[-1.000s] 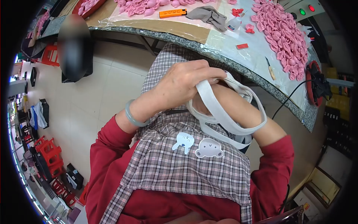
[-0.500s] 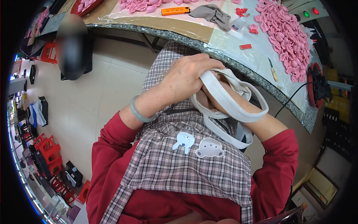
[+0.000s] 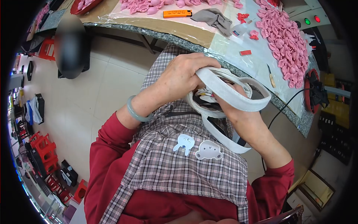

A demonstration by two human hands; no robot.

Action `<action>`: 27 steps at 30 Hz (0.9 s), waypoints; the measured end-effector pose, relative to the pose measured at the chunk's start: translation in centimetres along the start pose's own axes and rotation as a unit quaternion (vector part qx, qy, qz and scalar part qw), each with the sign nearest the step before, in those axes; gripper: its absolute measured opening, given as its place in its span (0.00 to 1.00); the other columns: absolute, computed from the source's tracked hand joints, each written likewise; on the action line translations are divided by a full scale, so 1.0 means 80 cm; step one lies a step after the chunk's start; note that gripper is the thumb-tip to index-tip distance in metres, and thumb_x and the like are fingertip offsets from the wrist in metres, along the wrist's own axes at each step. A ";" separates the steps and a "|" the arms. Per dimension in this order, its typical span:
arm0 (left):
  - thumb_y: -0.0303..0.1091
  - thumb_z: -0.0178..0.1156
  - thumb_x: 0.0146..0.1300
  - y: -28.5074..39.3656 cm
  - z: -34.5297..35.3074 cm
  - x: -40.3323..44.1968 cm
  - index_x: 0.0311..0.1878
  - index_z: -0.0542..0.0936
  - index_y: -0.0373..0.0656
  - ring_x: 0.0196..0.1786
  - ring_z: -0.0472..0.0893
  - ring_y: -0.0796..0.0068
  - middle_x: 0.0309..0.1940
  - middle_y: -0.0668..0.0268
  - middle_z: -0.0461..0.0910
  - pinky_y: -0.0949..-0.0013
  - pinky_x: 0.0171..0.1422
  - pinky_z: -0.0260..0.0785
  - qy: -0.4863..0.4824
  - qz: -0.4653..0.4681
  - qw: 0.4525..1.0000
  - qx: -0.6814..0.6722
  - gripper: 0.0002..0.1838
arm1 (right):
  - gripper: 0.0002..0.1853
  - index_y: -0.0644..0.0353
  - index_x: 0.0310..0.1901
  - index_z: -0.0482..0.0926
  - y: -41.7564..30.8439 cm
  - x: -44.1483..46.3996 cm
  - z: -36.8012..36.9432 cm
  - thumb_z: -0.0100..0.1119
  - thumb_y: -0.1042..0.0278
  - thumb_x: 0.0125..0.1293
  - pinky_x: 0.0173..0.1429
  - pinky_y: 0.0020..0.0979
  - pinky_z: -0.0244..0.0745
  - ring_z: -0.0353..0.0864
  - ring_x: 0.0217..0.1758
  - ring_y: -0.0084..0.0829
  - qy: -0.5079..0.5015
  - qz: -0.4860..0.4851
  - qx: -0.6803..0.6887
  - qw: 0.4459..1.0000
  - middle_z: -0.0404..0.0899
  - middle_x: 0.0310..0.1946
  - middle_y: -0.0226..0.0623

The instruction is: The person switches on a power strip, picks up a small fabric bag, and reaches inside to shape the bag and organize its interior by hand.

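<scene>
A white cloth bag with loop handles (image 3: 257,103) rests open on my lap, dark and patterned items showing inside. My left hand (image 3: 186,74), with a pale green bangle on its wrist, is closed on the bag's rim. Reaching into the bag's mouth is my right hand (image 3: 238,106); its fingers are largely hidden by the handle and the bag's side. One handle loops over that hand, and another hangs below toward the plaid apron (image 3: 179,168).
The stone-edged table (image 3: 179,39) bears pink pieces (image 3: 283,48), an orange box cutter (image 3: 177,14), a grey cloth (image 3: 212,18), a small bottle (image 3: 238,30) and a knife (image 3: 271,76). A black cable hangs at the right. Red stools (image 3: 44,149) stand at the left.
My right hand has drawn partly back out of the bag, and more of its back shows. The bag's mouth is wider, with its contents now visible. My left hand stays on the rim.
</scene>
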State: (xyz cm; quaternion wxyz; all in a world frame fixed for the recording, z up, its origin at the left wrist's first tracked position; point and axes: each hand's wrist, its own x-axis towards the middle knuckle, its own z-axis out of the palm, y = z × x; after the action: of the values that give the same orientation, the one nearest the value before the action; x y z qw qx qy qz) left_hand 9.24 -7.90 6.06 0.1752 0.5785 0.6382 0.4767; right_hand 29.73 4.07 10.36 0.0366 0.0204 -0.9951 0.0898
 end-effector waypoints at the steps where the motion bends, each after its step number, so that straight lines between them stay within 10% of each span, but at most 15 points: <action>1: 0.31 0.65 0.70 0.000 -0.002 0.000 0.54 0.87 0.38 0.44 0.89 0.53 0.43 0.55 0.88 0.58 0.49 0.81 -0.005 -0.001 1.000 -0.007 0.13 | 0.28 0.62 0.62 0.80 -0.001 -0.001 -0.008 0.66 0.72 0.57 0.54 0.44 0.80 0.78 0.52 0.42 -0.002 0.010 -0.004 1.000 0.75 0.48 0.42; 12: 0.30 0.65 0.70 -0.014 0.000 0.012 0.55 0.87 0.38 0.47 0.90 0.58 0.46 0.55 0.90 0.61 0.53 0.81 -0.032 -0.051 0.997 -0.049 0.13 | 0.24 0.64 0.56 0.87 0.012 -0.032 -0.006 0.70 0.75 0.54 0.54 0.43 0.86 0.85 0.58 0.52 0.125 0.007 -0.012 0.992 0.82 0.55 0.51; 22: 0.26 0.65 0.69 0.009 -0.016 0.008 0.56 0.87 0.37 0.48 0.90 0.68 0.48 0.57 0.90 0.66 0.53 0.81 -0.026 -0.121 0.988 -0.096 0.14 | 0.29 0.64 0.57 0.88 0.044 -0.105 -0.064 0.69 0.87 0.49 0.55 0.35 0.84 0.88 0.50 0.41 0.234 0.157 0.175 0.943 0.86 0.52 0.49; 27: 0.26 0.65 0.70 0.009 -0.019 0.004 0.56 0.87 0.37 0.46 0.90 0.71 0.48 0.59 0.91 0.67 0.51 0.81 -0.027 -0.125 0.986 -0.107 0.14 | 0.22 0.72 0.61 0.81 0.112 -0.129 -0.050 0.65 0.84 0.65 0.49 0.22 0.79 0.82 0.44 0.19 0.306 0.455 0.349 0.760 0.85 0.45 0.32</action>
State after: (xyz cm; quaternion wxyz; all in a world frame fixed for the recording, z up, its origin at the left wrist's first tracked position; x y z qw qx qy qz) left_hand 8.35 -8.30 7.50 0.3113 0.4845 0.6459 0.5012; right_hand 39.90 13.93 11.93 0.2847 -0.4518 -0.7230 0.4383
